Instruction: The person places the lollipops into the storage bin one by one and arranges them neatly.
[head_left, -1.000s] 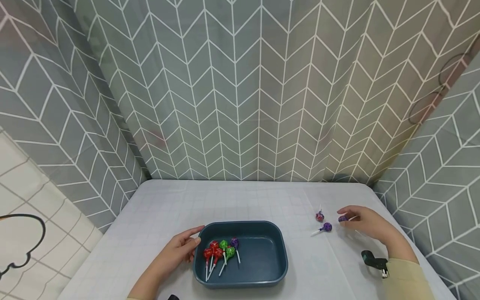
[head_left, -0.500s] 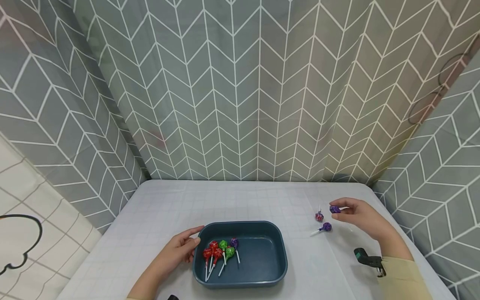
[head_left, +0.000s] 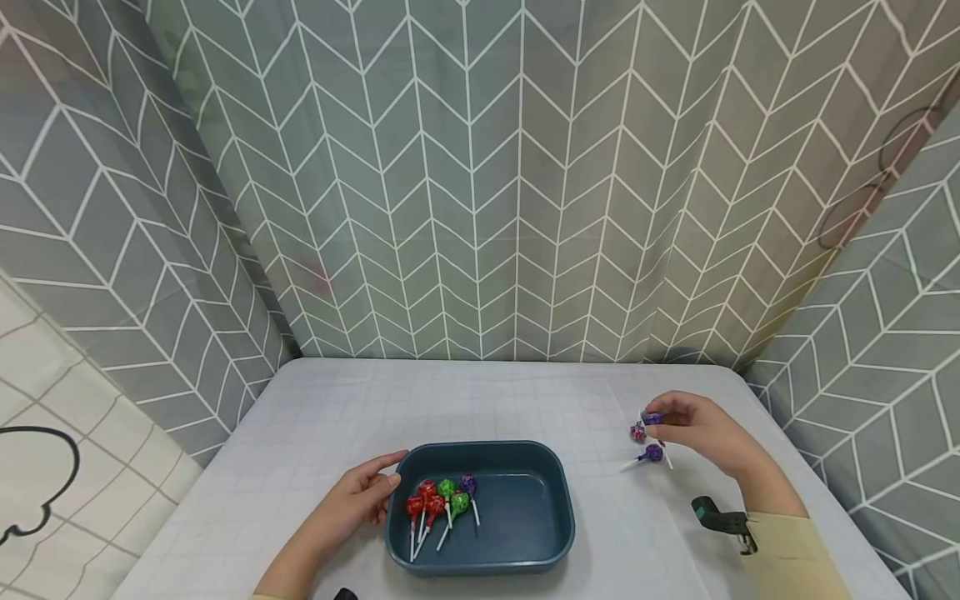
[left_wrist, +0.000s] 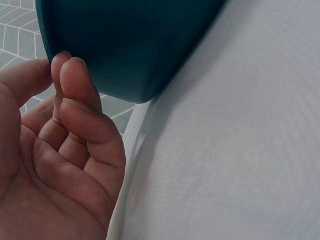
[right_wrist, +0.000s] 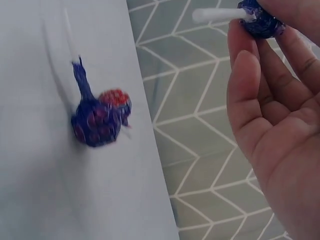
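My left hand (head_left: 351,502) grips the left rim of a dark blue rectangular tray (head_left: 528,521), its fingertips against the wall in the left wrist view. Several lollipops with white sticks lie in the tray's left half: red ones (head_left: 415,506), green ones (head_left: 460,502) and a purple one (head_left: 468,484). On the right of the table my right hand (head_left: 701,429) pinches another purple lollipop (right_wrist: 262,22) by its wrapped head, its stick sticking out. Just beyond and beneath that hand, a red lollipop (head_left: 637,432) and a purple lollipop (head_left: 654,452) lie on the cloth.
A white cloth covers the table (head_left: 330,408). Grey curtain (head_left: 495,208) with white chevron lines hangs behind it and at both sides. A black wrist mount (head_left: 722,518) juts from the right sleeve.
My right hand has moved left with the purple lollipop, from the right of the two loose lollipops to over them. The left hand and the tray have stayed in place.
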